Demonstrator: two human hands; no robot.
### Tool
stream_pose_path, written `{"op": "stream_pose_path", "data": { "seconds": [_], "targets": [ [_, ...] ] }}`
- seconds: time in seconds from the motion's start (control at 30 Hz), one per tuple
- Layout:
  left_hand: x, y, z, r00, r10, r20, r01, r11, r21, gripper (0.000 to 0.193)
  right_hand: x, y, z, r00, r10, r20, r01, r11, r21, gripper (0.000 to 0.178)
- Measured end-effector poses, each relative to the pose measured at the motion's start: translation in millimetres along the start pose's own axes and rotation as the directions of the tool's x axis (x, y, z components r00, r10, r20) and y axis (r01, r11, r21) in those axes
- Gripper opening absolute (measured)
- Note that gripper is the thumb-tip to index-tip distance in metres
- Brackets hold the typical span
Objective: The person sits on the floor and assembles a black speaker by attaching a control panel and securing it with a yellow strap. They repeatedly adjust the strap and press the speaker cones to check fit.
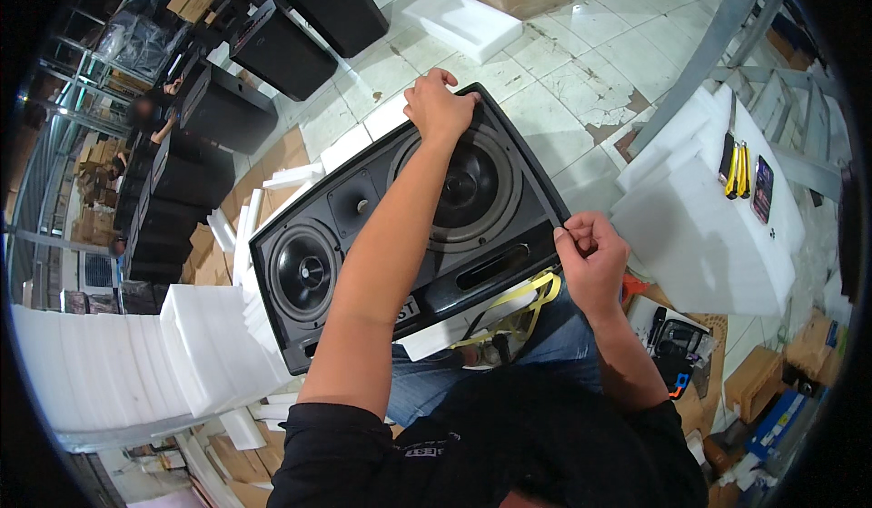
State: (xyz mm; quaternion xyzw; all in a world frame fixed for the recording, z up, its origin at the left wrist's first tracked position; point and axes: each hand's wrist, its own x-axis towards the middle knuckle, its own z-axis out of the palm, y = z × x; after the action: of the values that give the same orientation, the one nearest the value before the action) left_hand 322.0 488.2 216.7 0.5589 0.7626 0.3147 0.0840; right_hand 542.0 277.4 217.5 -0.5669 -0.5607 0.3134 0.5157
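Both hands are on the black speaker cabinet (409, 236), which lies face-up and tilted across the person's lap, over foam blocks. Left hand (438, 104) reaches across the front and closes over the far top edge, fingers curled on the rim. Right hand (590, 256) pinches a thin black strip (545, 199) at the near right corner, thumb and forefinger tight; the strip runs up along the cabinet's right edge toward the left hand.

Cabinet front shows a large cone (468, 186), a smaller cone (304, 272), a small horn driver (354, 204) between them and a slot port (495, 267). Yellow strap (518, 304) dangles under the near edge, over the jeans.

Risks, as a judgement: the strip looks thin, so a skewed pull from the right hand could kink it or let it wander off the edge line. Left forearm crosses directly over the large cone; a slip could dent it. Cabinet is balanced on the lap, so it could slide if the left grip loosens.

Containers: open black case (677, 345) to the right on the floor, contents too cluttered to tell. Cardboard boxes (754, 381) beside it, contents hidden. White foam slab (708, 226) carries yellow-handled cutters (740, 170). More black cabinets (282, 49) stand on the floor at upper left.
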Motion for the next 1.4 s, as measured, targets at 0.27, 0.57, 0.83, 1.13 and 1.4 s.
{"op": "stream_pose_path", "data": {
  "seconds": [0.27,0.57,0.83,1.13,1.4],
  "targets": [
    [-13.2,-26.4,2.9,0.854,0.489,-0.176,-0.486,0.872,0.062,0.016,0.1,0.6,-1.3,1.0,0.023,0.007,-0.023,1.0,0.011,0.012],
    [-20.8,-36.1,-1.6,0.727,0.68,-0.096,-0.648,0.726,0.231,0.02,-1.2,4.0,-2.6,0.999,0.028,0.032,-0.027,1.0,-0.016,0.011],
    [-32.7,-24.3,-0.9,0.887,0.456,0.077,-0.462,0.871,0.17,0.05,3.3,8.4,-4.8,0.991,0.122,0.062,-0.128,0.987,0.096,0.01],
    [-32.4,-24.8,0.8,0.916,0.399,0.042,-0.401,0.91,0.107,0.05,8.8,8.9,-6.1,0.985,0.16,0.064,-0.166,0.98,0.106,0.006],
    [-35.7,-27.9,1.8,0.88,0.465,-0.101,-0.465,0.885,0.022,0.035,0.5,10.5,0.6,0.997,0.038,-0.061,-0.031,0.992,0.12,0.01]
  ]
}}
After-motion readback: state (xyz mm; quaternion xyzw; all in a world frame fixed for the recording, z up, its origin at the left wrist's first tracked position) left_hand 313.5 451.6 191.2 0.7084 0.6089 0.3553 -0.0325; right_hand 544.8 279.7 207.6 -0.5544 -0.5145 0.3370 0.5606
